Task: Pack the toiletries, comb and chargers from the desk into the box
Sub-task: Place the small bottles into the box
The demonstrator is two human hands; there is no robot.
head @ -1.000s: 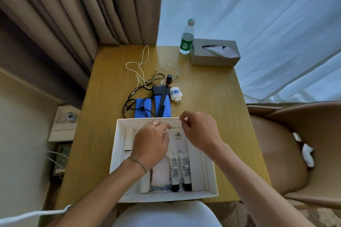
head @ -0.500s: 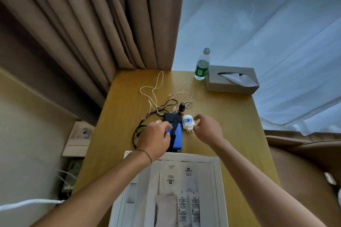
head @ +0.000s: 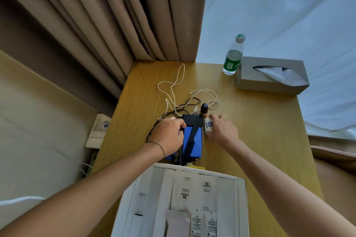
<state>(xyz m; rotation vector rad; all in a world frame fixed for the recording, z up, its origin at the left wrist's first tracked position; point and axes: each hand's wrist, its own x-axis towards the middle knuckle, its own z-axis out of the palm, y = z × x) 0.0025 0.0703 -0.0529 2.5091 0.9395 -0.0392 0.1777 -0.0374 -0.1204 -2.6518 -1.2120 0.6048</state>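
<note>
Near the bottom edge stands the white box (head: 242, 196), with sachets and two small tubes (head: 204, 223) inside. Beyond it on the desk lie blue packs (head: 195, 146) with a black comb (head: 189, 145) across them. A black charger block (head: 192, 119) sits at their far end. My left hand (head: 167, 136) covers the left blue pack, fingers curled at its edge beside the black block. My right hand (head: 224, 132) grips a white charger with a blue pattern (head: 208, 127). A small dark bottle (head: 204, 109) stands just behind it. White cable (head: 174, 84) and black cable (head: 185, 104) loop further back.
A water bottle (head: 232, 57) and a grey tissue box (head: 271, 75) stand at the desk's far right corner. Curtains hang behind the desk. A wall socket (head: 105, 125) is off the left edge, a chair to the right.
Both hands left the box and reached forward to the items behind it. The right hand has closed on the white charger; the left has settled on the blue pack. The view tilted up.
</note>
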